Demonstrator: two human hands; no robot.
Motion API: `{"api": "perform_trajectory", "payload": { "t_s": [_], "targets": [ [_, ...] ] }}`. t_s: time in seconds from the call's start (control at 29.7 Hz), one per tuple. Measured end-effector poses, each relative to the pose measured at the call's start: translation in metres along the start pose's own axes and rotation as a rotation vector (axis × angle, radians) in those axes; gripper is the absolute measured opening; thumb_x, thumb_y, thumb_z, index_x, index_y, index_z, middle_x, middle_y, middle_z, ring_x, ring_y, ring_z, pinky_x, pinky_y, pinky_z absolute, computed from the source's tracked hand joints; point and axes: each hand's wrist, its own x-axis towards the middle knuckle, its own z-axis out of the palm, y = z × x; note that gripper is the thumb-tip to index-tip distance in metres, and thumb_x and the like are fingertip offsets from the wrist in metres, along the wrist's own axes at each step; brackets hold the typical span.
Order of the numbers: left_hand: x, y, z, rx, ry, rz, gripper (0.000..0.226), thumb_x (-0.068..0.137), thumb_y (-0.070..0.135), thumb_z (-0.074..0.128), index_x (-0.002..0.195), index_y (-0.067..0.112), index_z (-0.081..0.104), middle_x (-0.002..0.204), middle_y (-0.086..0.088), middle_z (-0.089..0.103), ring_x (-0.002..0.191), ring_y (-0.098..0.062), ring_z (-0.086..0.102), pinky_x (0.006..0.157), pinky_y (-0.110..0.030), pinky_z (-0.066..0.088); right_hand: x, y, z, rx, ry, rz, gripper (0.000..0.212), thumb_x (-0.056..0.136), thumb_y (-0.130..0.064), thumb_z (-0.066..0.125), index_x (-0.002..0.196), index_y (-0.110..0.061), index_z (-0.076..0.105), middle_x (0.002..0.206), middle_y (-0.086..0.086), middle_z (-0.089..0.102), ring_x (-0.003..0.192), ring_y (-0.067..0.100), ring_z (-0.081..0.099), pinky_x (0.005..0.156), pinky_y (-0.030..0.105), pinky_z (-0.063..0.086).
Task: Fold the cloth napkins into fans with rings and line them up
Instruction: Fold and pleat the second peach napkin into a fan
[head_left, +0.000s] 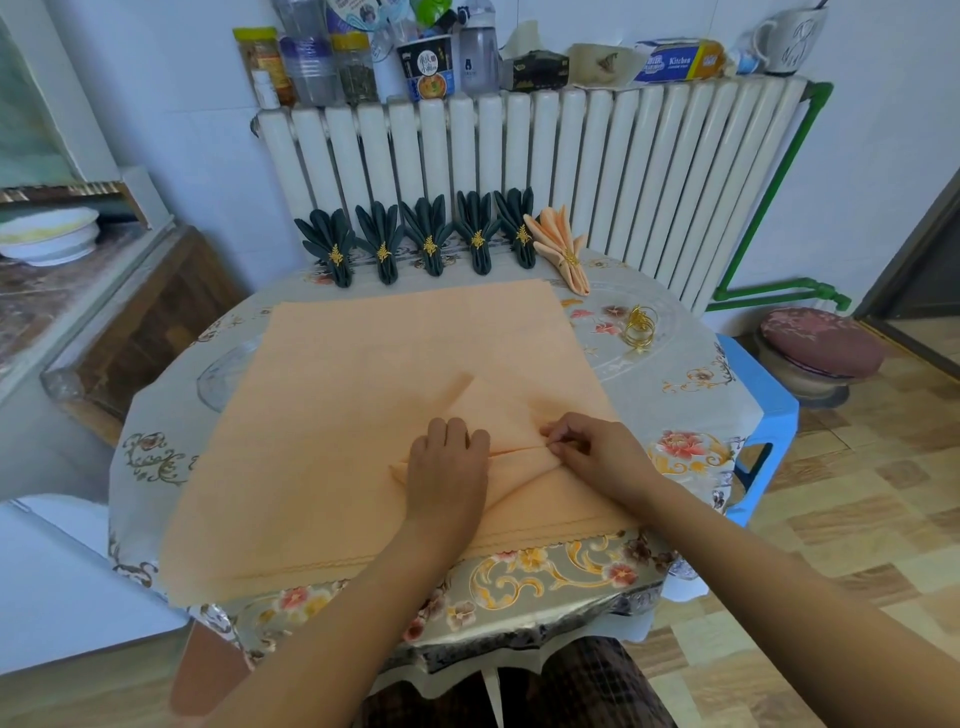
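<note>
We are counting five dark green fan napkins (382, 241) standing in a row along the far edge of the surface (691, 384), each wearing one gold ring. We are seeing one peach fan napkin (561, 244) at the right end of that row, also ringed. One large peach cloth (363, 395) is lying spread flat, partly folded. Loose gold rings (640, 325) are sitting in one small cluster to the right; we cannot tell their number. Two hands are showing: one left hand (448, 467) and one right hand (597, 449).
</note>
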Motion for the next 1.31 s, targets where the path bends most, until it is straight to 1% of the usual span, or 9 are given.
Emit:
{"api": "perform_trajectory", "payload": {
  "t_s": [0.13, 0.34, 0.51, 0.64, 0.74, 0.88, 1.01, 1.15, 1.31],
  "targets": [
    [0.021, 0.010, -0.006, -0.092, 0.049, 0.042, 0.041, 0.054, -0.002, 0.059, 0.091, 0.014, 0.066, 0.097, -0.007, 0.060, 0.091, -0.025, 0.044, 0.075, -0.034, 0.025, 0.000, -0.001, 0.000, 0.003, 0.007, 0.004, 0.010, 0.084, -0.005, 0.064, 0.085, -0.015, 0.065, 0.106, -0.003, 0.070, 0.095, 0.009, 0.064, 0.087, 0.024, 0.048],
    [0.086, 0.011, -0.004, -0.232, -0.368, 0.106, 0.050, 0.095, 0.008, 0.035, 0.143, 0.020, 0.039, 0.151, 0.000, 0.033, 0.142, -0.017, 0.022, 0.116, -0.038, -0.005, -0.003, -0.002, 0.004, 0.043, 0.021, 0.017, 0.017, 0.083, -0.005, 0.064, 0.080, -0.022, 0.063, 0.104, -0.004, 0.071, 0.098, 0.000, 0.062, 0.085, 0.014, 0.045],
    [0.121, -0.002, 0.009, -0.124, -0.687, 0.174, 0.039, 0.093, 0.038, 0.055, 0.130, 0.026, 0.051, 0.132, -0.003, 0.048, 0.135, -0.022, 0.031, 0.114, -0.052, -0.013, -0.002, 0.000, 0.006, 0.057, 0.035, 0.015, 0.020, 0.083, -0.006, 0.065, 0.079, -0.026, 0.061, 0.104, -0.005, 0.071, 0.099, 0.005, 0.064, 0.086, 0.020, 0.048],
    [0.131, 0.002, 0.006, -0.069, -0.707, 0.235, 0.035, 0.090, 0.043, 0.059, 0.118, 0.023, 0.057, 0.121, -0.005, 0.055, 0.121, -0.025, 0.044, 0.107, -0.040, 0.021, -0.001, 0.005, 0.005, 0.069, 0.049, 0.009, 0.014, 0.083, -0.006, 0.065, 0.081, -0.020, 0.064, 0.104, -0.006, 0.070, 0.098, 0.008, 0.065, 0.086, 0.022, 0.049],
    [0.124, 0.010, -0.005, 0.076, -0.594, 0.264, 0.033, 0.095, 0.039, 0.053, 0.120, 0.018, 0.058, 0.123, -0.008, 0.053, 0.114, -0.028, 0.050, 0.090, -0.036, 0.040, -0.001, 0.007, 0.007, 0.049, 0.052, 0.001, 0.005, 0.084, -0.008, 0.065, 0.085, -0.013, 0.067, 0.105, -0.005, 0.071, 0.096, 0.012, 0.066, 0.086, 0.029, 0.050],
    [0.080, 0.025, -0.006, 0.118, -0.408, 0.164, 0.021, 0.097, 0.020, 0.041, 0.114, 0.018, 0.054, 0.114, -0.006, 0.062, 0.107, -0.028, 0.056, 0.087, -0.035, 0.035, 0.000, 0.007, 0.005, 0.047, 0.058, -0.007, 0.006, 0.084, -0.007, 0.065, 0.086, -0.012, 0.067, 0.106, -0.005, 0.070, 0.097, 0.010, 0.065, 0.086, 0.024, 0.048],
    [0.040, 0.019, 0.007, -0.142, -0.251, 0.040, 0.015, 0.093, 0.015, 0.043, 0.101, 0.015, 0.057, 0.099, -0.004, 0.065, 0.097, -0.029, 0.055, 0.087, -0.035, 0.032, -0.001, 0.005, 0.006, 0.025, 0.061, -0.015, 0.010, 0.081, -0.006, 0.067, 0.087, -0.014, 0.069, 0.099, -0.001, 0.069, 0.090, 0.014, 0.063, 0.081, 0.020, 0.046],
    [0.027, 0.013, 0.014, -0.333, -0.041, -0.010, 0.010, 0.076, 0.017, 0.051, 0.069, 0.014, 0.057, 0.064, -0.003, 0.061, 0.062, -0.028, 0.057, 0.065, -0.034, 0.045, 0.001, 0.002, 0.006, 0.049, 0.132, -0.012, 0.015, 0.077, -0.004, 0.071, 0.086, -0.015, 0.067, 0.091, -0.004, 0.054, 0.087, 0.003, 0.048, 0.073, 0.007, 0.038],
    [0.021, 0.011, 0.007, -0.410, -0.010, 0.010, 0.006, 0.071, 0.014, 0.053, 0.066, 0.014, 0.057, 0.062, -0.001, 0.059, 0.057, -0.026, 0.056, 0.076, -0.045, 0.053, 0.006, -0.005, 0.001, -0.008, 0.105, 0.071, 0.022, 0.077, -0.012, 0.073, 0.091, -0.024, 0.061, 0.082, -0.005, 0.051, 0.081, 0.013, 0.047, 0.074, 0.022, 0.032]
  ]
}}
